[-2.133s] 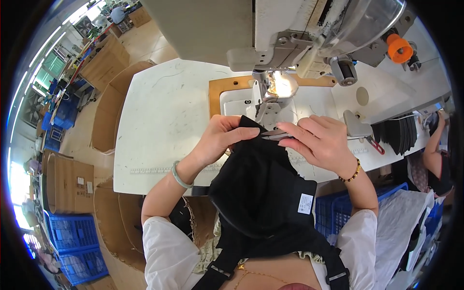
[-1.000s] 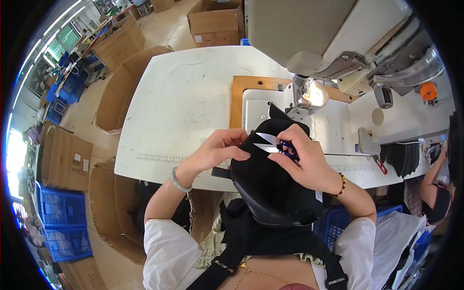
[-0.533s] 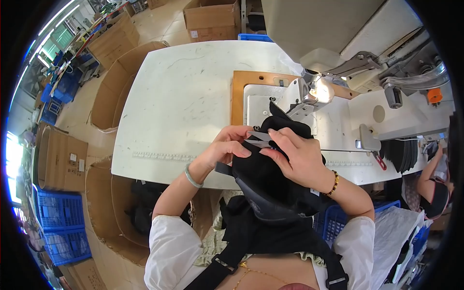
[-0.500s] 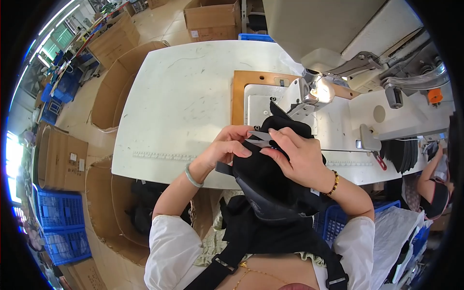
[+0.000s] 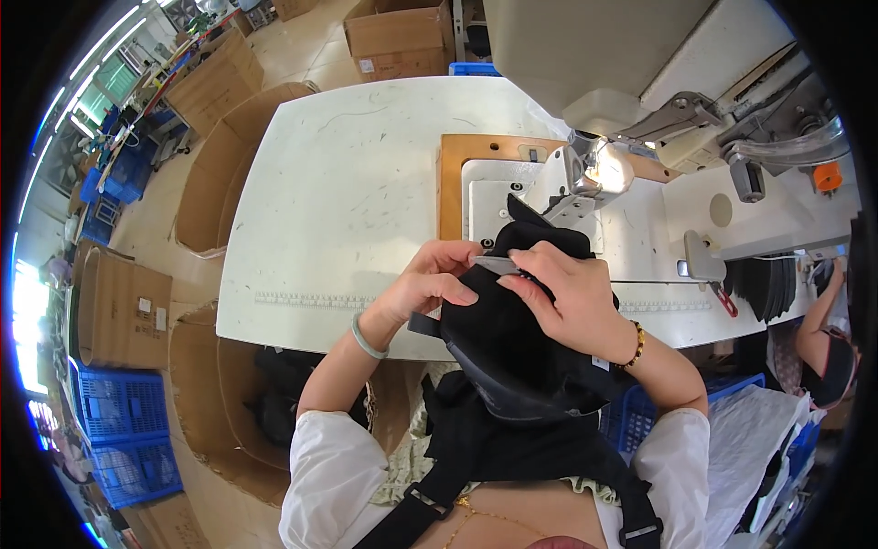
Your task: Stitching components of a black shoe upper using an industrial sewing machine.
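A black sewn fabric piece (image 5: 476,316), hollow and pouch-like with a curved, smoother lower edge, lies across my lap and the table's front edge. Its upper end reaches the sewing machine's plate, under the head. My left hand (image 5: 437,279) pinches its upper left edge between thumb and fingers. Thread snips (image 5: 496,264) are in my right hand (image 5: 572,291), grey blades together and pointing left toward my left fingertips. Their grip is hidden by my fingers. A short dark strap end (image 5: 423,324) sticks out below my left wrist.
The sewing machine (image 5: 585,174) stands at the back right of the white table (image 5: 338,201). Red-handled scissors (image 5: 725,302) lie by a stack of black pieces (image 5: 766,291). Cardboard boxes (image 5: 128,306) and blue crates (image 5: 119,403) stand left. Another person (image 5: 823,357) sits far right.
The blades of the snips were apart and have come together. Both hands stay nearly in place on the black fabric piece, and the view has shifted slightly.
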Demonstrator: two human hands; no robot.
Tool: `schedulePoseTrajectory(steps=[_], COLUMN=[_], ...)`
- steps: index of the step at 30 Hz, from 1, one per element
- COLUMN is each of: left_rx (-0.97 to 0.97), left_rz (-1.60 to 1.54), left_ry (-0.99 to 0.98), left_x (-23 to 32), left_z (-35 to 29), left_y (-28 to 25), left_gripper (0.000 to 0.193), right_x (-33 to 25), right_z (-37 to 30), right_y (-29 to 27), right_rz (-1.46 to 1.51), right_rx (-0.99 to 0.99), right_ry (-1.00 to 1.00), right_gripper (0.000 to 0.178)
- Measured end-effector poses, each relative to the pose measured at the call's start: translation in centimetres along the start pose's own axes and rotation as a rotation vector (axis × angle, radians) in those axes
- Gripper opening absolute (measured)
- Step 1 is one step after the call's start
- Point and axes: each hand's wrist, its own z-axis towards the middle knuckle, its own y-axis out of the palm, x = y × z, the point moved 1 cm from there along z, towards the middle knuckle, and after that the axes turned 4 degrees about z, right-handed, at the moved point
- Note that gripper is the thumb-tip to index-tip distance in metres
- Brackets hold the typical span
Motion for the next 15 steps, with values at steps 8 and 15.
schedulePoseTrajectory(steps=[8,15], left_rx=[0.036,0.167], left_rz=[-0.018,0.281], left_ry=[-0.031,0.028], left_x=[1.2,3.0], left_z=[-0.5,-4.7], left_y=[0.3,-2.2], left_gripper=[0.015,0.014], right_x=[0.8,1.2], right_z=[-0.3,-4.9], right_y=[-0.4,-3.4], right_rz=[0.498,0.777], right_rx=[0.116,0.692], right_ry=[0.191,0.173], right_gripper=[0.031,0.032])
